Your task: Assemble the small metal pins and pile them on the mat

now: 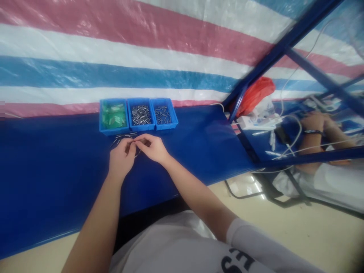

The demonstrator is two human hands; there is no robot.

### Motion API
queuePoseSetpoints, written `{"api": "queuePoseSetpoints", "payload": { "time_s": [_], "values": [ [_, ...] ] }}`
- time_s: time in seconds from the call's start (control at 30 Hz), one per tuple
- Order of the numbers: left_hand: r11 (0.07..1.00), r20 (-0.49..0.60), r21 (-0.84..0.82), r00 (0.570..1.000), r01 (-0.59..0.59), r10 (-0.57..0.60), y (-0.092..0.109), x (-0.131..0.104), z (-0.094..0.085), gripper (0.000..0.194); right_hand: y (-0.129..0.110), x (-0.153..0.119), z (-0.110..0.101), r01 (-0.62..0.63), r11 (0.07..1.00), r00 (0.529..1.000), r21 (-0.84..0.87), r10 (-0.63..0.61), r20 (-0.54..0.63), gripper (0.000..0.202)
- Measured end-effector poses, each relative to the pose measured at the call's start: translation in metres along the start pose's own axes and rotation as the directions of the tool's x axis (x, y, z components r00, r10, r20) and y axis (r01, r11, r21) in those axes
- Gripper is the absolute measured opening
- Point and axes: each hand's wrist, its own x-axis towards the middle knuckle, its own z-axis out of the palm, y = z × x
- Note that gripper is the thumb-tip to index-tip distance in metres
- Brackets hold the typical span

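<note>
My left hand (pixel 123 153) and my right hand (pixel 152 147) meet fingertip to fingertip over the blue table, just in front of the bins. Both are closed in a pinch; what lies between the fingers is too small and covered to name. Below the fingertips a thin curved edge shows at the right hand. Beside my left hand, a loose pile of slim metal pieces (pixel 125 135) lies on the table. Behind it stand three blue bins: one with green packets (pixel 113 115), a middle one full of short metal pins (pixel 141 115), and a right one with fewer metal pins (pixel 162 115).
The blue table (pixel 57 163) runs up to a striped plastic sheet (pixel 113 49). A blue metal frame (pixel 256 76) bounds its right end. Past it are a red bag (pixel 257 94), a white power strip (pixel 258 122), cables, and another person's hands (pixel 314 123).
</note>
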Motion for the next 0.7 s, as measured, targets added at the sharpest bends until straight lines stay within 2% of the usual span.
{"api": "queuePoseSetpoints", "payload": {
  "time_s": [0.23, 0.37, 0.53, 0.7],
  "values": [
    [0.999, 0.005, 0.031, 1.0, -0.025, 0.025, 0.0026, 0.0007, -0.002, 0.026, -0.0007, -0.0004, 0.0005, 0.026, 0.999, 1.0, -0.035, -0.027, -0.004, 0.015],
    [0.998, -0.005, 0.062, 1.0, -0.027, 0.027, 0.0066, 0.0001, -0.0056, 0.032, -0.0017, -0.0009, 0.0005, 0.058, 0.996, 0.998, -0.067, -0.058, 0.0, 0.013],
    [0.999, -0.035, -0.005, 0.999, -0.033, 0.033, 0.0078, -0.0011, -0.0059, 0.034, -0.0039, -0.0003, -0.0005, 0.105, 0.991, 0.994, -0.077, -0.103, 0.026, 0.011],
    [0.995, -0.061, -0.1, 0.998, 0.002, -0.008, 0.0052, -0.0018, -0.0023, 0.031, -0.0019, 0.001, -0.0002, 0.092, 0.995, 0.994, -0.041, -0.094, -0.048, 0.01]
  ]
}}
